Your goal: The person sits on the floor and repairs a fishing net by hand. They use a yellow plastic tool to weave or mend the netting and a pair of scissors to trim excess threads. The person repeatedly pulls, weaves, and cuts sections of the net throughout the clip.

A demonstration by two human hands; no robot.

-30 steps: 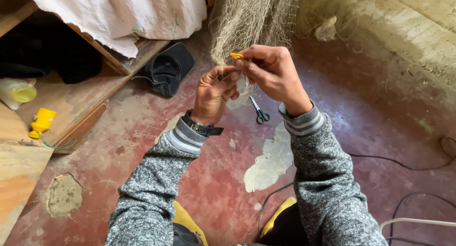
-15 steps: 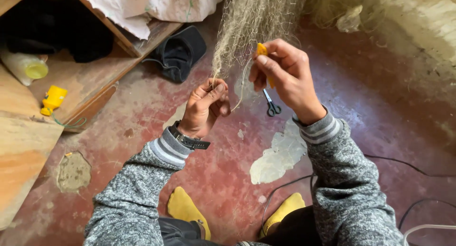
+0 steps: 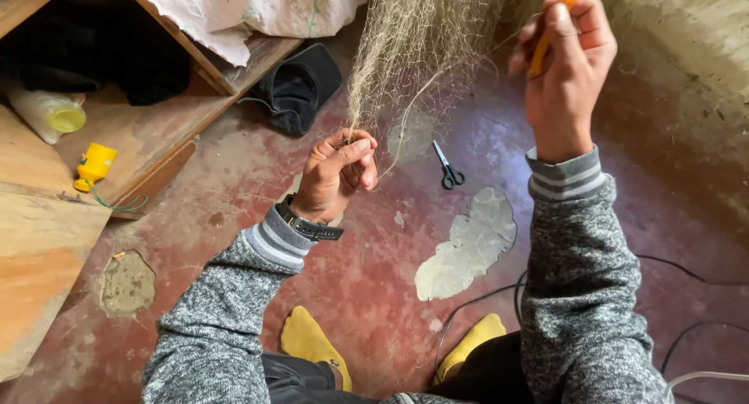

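On the wooden shelf (image 3: 148, 138), pale bottle (image 3: 47, 111) holding yellowish liquid, yellow spool (image 3: 94, 166) beside

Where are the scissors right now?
In the head view, the scissors lie on the red floor near centre, between the left hand pinching the net and the raised right hand.

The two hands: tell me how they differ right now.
The right hand is raised high, while the left hand sits lower, nearer the floor. The right hand holds a slim orange tool; the left hand pinches the net. The left wrist wears a dark watch; the right wrist shows none. Both have grey striped cuffs.
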